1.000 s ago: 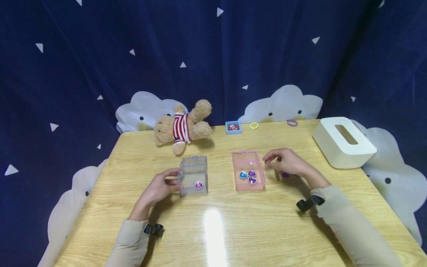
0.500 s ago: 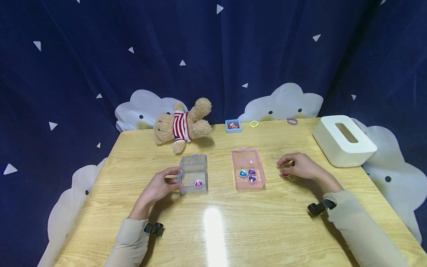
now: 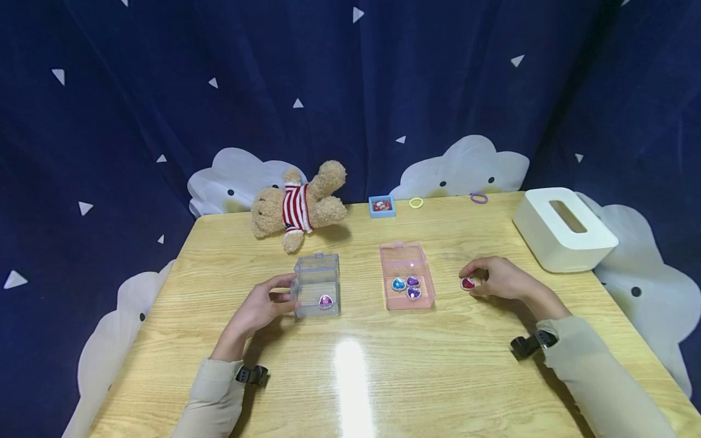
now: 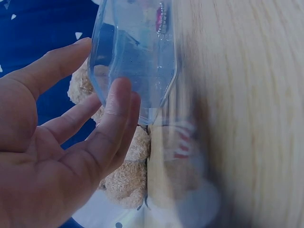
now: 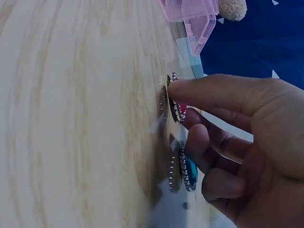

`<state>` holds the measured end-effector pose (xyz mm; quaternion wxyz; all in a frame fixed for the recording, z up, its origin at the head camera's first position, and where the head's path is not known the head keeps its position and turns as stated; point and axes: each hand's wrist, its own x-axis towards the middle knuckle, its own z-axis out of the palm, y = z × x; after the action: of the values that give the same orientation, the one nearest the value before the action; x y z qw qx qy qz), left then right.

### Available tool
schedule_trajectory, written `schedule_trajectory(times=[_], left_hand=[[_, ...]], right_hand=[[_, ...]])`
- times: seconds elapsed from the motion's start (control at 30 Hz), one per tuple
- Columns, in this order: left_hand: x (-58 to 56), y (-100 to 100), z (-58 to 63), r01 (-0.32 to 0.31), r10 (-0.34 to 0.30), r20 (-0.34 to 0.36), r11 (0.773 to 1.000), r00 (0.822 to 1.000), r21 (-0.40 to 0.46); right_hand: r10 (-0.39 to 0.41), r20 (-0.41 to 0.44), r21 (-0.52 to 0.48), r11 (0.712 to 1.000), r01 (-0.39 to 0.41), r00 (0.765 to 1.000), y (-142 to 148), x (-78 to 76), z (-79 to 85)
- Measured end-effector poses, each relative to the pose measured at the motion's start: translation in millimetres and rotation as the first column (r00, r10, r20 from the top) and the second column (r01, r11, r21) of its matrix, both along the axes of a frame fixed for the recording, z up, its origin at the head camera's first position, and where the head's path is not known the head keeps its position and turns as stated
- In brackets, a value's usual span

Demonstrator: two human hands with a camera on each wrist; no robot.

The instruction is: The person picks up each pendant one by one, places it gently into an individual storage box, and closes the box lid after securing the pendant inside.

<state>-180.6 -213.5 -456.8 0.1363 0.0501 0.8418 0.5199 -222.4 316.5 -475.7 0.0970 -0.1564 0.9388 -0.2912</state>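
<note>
At the front right my right hand [image 3: 501,278] pinches a red jewel [image 3: 468,284] by its beaded silver rim, close over the tabletop. In the right wrist view a blue jewel [image 5: 190,173] stands on the table below the curled fingers; the hand hides it from the head view. My left hand [image 3: 268,304] holds the left wall of a clear bluish plastic box [image 3: 317,278], its lid raised. Inside lies one pink jewel [image 3: 325,302]. Between the hands a pink plastic box [image 3: 402,255], also with its lid up, holds a blue jewel [image 3: 398,284] and two purple jewels [image 3: 413,292].
Behind the boxes lie a teddy bear [image 3: 298,207] in a striped shirt, a small blue-framed picture [image 3: 381,207], a yellow ring [image 3: 416,203] and a purple ring [image 3: 479,198]. A white tissue box [image 3: 569,243] stands at the right edge of the table [image 3: 438,365].
My right hand has moved right, away from the pink box, and has taken the red jewel between its fingertips. The left hand stays at the clear box.
</note>
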Motion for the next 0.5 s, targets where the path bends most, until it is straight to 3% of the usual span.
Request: schedule_trajectory(times=[0.33, 0.5], left_hand=[[0.1, -1.4, -0.7, 0.003, -0.003, -0.003, 1.000, 1.000, -0.003], [0.8, -1.2, -0.3, 0.007, -0.007, -0.002, 1.000, 1.000, 0.006]], right_hand=[[0.036, -0.059, 0.070, 0.997, -0.032, 0.998, -4.0, -2.8, 2.5], [0.030, -0.050, 0.062, 0.998, -0.027, 0.998, -5.3, -4.2, 3.5]])
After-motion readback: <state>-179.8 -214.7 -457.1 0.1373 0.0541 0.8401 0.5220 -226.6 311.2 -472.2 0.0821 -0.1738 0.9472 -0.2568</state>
